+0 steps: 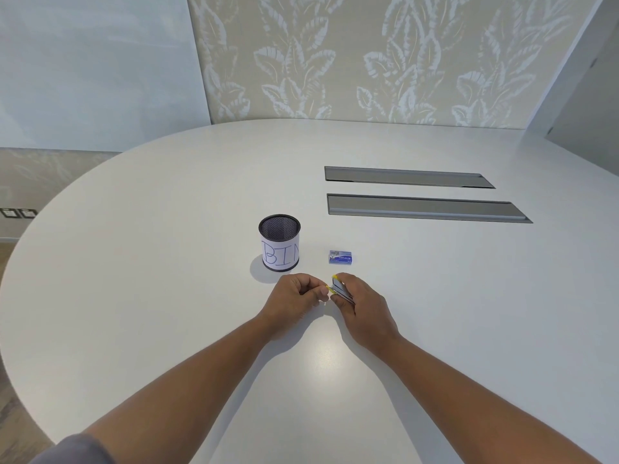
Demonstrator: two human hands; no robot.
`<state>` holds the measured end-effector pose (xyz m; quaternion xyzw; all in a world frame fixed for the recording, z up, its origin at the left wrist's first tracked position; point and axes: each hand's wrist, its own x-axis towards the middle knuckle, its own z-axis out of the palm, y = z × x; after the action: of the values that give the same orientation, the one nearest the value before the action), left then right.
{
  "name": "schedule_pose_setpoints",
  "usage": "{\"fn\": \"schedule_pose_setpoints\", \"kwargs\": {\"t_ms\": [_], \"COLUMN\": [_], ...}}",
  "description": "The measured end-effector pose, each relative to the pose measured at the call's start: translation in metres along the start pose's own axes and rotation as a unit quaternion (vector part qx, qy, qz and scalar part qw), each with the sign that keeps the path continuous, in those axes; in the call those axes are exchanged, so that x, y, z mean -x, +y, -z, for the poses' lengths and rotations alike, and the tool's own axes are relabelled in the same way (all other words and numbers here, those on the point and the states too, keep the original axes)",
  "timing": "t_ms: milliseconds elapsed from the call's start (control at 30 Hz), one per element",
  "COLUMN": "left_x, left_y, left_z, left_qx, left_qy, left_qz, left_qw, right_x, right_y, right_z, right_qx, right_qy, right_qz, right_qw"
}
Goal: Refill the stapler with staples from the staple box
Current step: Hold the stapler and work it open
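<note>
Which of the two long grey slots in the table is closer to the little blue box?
The nearer slot, the longer one, lies closest to the staple box.

A white paper label (280,258) wrapped round the black mesh cup (279,242), near the middle of the table (167,229), bears blue handwritten capitals "BI" and the start of a third letter that turns out of sight. The print on the small blue staple box (340,257) just right of the cup is too small to read.
</note>
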<state>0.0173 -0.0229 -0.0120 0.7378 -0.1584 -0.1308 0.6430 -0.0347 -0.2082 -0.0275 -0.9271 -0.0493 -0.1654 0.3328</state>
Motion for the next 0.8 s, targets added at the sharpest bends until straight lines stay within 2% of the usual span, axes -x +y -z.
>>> {"fn": "schedule_pose_setpoints", "kwargs": {"t_ms": [400,800], "left_x": [-0.003,-0.004], "left_y": [-0.004,0.001], "left_z": [0.003,0.003], "left_qx": [0.022,0.124], "left_qy": [-0.005,-0.009], "left_qz": [-0.007,0.031], "left_qw": [1.0,0.992], "right_x": [0.003,0.003], "right_y": [-0.007,-0.01], "right_z": [0.003,0.005], "right_qx": [-0.044,0.024], "right_qy": [0.018,0.039], "right_qz": [-0.018,0.063], "right_qw": [0.999,0.997]}}
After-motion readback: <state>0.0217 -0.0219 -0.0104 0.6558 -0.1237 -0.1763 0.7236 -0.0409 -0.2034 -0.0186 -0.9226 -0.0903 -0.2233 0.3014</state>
